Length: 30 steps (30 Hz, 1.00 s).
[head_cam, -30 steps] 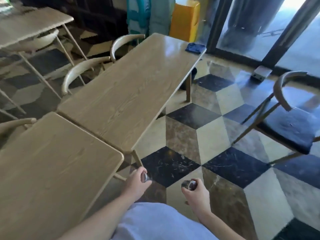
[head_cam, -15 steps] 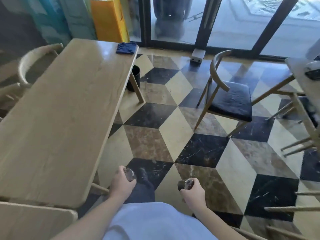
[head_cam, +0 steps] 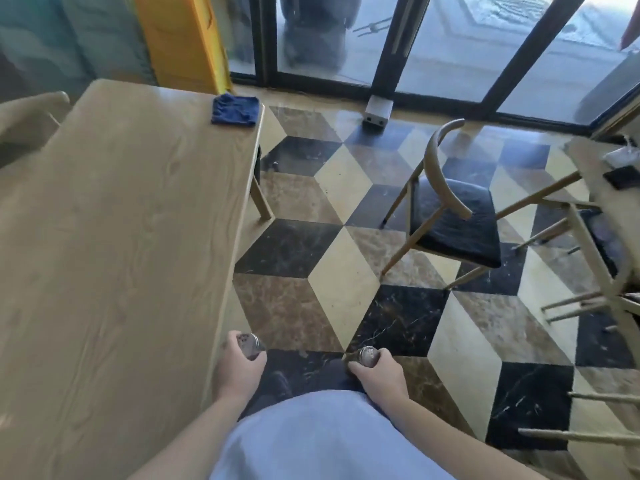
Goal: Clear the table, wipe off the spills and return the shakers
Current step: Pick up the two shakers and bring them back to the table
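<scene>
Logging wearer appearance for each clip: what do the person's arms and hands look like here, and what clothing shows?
Both forearms are bare, with no sleeve reaching the part in view. The left hand and right hand wear no gloves, and no rings, watch or bracelet can be seen. A pale lavender-blue garment covers the torso between the arms. Dark trousers show just below it.

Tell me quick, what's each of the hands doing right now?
Left hand: closed around a shaker.
Right hand: closed around the other shaker.
</scene>
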### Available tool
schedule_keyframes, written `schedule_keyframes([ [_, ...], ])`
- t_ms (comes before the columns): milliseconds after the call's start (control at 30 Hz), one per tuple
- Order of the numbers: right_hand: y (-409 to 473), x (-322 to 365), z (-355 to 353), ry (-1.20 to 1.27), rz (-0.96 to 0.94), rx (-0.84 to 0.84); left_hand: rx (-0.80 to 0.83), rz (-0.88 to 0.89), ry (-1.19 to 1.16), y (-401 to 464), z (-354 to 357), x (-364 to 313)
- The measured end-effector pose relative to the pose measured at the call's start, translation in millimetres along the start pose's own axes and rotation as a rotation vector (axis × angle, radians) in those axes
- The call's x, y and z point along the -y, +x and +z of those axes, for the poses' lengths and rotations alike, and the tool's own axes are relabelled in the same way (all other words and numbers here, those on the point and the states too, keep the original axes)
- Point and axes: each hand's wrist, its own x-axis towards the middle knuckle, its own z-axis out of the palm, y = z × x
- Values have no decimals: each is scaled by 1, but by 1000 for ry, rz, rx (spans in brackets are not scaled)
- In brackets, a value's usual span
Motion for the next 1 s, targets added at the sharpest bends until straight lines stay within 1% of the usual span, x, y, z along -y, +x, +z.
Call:
schedule_keyframes([
  [67,11,32,-3,-13,-11,30,-38,-14,-38,11,-15,3],
  [267,45,105,7,-243,-81,204,-270,-274,-184,42,-46,25],
  [400,67,150,17,-338,-166,252,-416,-368,-289,58,-60,35],
  [467,86,176,22,-418,-216,300,-442,-418,-315,67,-58,40],
  [500,92,186,21,-440,-231,314,-422,-429,-308,68,-57,39],
  [600,120,232,18,-517,-290,396,-410,-501,-237,81,-54,39],
  [667,140,266,12,-568,-324,439,-418,-543,-233,85,-51,33],
  [733,160,297,3,-594,-342,464,-463,-598,-241,89,-47,27],
  [833,188,337,-10,-650,-346,515,-559,-728,-339,101,-43,9],
  [900,205,360,-12,-727,-407,555,-660,-821,-452,114,-38,-6],
  [1000,214,390,-4,-731,-581,500,-776,-922,-577,132,-36,-28],
])
